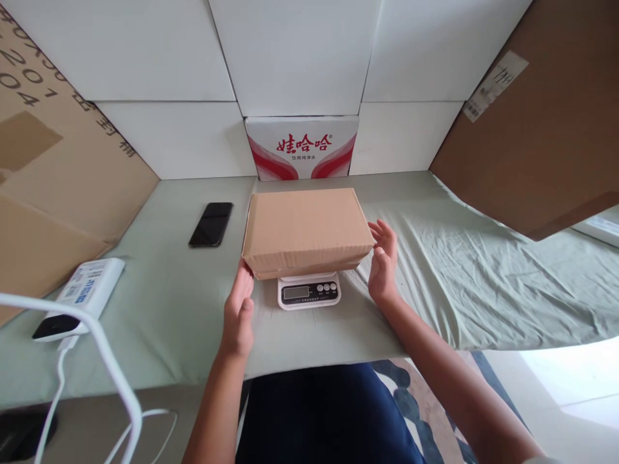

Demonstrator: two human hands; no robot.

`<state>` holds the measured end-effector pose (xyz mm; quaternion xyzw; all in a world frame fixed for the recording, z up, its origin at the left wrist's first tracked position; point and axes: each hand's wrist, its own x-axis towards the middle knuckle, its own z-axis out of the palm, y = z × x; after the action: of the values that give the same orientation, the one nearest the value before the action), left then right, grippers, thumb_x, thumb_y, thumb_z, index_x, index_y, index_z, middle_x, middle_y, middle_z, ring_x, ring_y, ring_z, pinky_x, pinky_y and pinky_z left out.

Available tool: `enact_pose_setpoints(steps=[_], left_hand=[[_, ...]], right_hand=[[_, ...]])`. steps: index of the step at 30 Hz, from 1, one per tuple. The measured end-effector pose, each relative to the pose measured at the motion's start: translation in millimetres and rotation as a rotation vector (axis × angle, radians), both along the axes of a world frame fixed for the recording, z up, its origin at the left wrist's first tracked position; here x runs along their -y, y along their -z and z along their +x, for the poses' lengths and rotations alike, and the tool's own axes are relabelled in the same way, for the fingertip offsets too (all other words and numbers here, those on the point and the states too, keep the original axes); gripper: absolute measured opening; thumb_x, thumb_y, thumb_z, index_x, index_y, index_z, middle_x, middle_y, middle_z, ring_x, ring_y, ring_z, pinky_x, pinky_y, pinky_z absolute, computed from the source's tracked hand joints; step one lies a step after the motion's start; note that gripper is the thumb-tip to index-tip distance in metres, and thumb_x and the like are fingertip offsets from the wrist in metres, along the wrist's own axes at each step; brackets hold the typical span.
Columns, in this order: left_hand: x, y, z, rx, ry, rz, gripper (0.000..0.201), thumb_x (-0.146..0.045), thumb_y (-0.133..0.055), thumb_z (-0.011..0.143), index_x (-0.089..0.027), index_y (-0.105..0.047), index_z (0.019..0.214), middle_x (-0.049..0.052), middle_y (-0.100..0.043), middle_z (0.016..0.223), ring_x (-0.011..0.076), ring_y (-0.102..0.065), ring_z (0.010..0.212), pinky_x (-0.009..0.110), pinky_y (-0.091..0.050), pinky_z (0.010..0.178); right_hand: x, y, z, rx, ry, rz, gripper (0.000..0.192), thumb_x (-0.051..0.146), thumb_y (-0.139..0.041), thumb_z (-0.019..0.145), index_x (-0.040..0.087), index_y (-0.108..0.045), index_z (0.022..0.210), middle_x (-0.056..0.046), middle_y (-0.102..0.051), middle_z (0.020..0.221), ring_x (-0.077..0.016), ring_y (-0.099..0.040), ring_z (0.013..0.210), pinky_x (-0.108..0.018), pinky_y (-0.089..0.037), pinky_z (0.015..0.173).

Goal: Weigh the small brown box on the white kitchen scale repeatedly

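Observation:
A plain brown cardboard box point(309, 222) sits on top of a small white kitchen scale point(309, 304), covering its platform. Only the front of the scale shows, with a grey display and several round buttons; no digits are readable. At the box's lower left corner is my left hand point(238, 319), its thumb raised off the cardboard and its fingertips partly hidden beside the box. My right hand point(383, 261) stands by the right end with fingers loosely spread and the palm turned towards the box. Whether its fingertips touch the cardboard I cannot tell.
A black phone point(211, 224) lies left of the box on the green cloth point(184, 303). Further left are a white device point(84, 296) and a white cable point(109, 361). Large cartons point(541, 142) flank the table, and a red-and-white carton point(302, 148) stands behind.

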<state>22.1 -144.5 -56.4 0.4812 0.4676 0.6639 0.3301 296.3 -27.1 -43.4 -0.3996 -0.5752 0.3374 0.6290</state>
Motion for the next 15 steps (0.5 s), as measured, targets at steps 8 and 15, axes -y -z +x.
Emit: enact_pose_setpoints(steps=[8,15], left_hand=[[3,6.8,1,0.001,0.046,-0.003,0.081,-0.067,-0.057,0.092,-0.025,-0.044,0.16,0.014,-0.039,0.169,0.0381,-0.03,0.159,0.056,-0.021,0.131],[-53,-47.8,-17,-0.103,0.074,0.09,0.088,-0.071,-0.058,0.09,-0.019,-0.043,0.16,0.018,-0.042,0.168,0.0387,-0.033,0.158,0.056,-0.028,0.129]], right_hand=[[16,-8.9,-9,0.03,-0.271,-0.022,0.073,0.066,-0.048,0.098,0.043,-0.025,0.163,0.002,-0.032,0.173,-0.0317,-0.03,0.162,-0.059,-0.031,0.132],[-21,-52.9,-13,0.03,-0.234,0.125,0.069,0.063,-0.049,0.095,0.046,-0.028,0.158,0.003,-0.038,0.169,-0.0348,-0.044,0.153,-0.06,-0.041,0.125]])
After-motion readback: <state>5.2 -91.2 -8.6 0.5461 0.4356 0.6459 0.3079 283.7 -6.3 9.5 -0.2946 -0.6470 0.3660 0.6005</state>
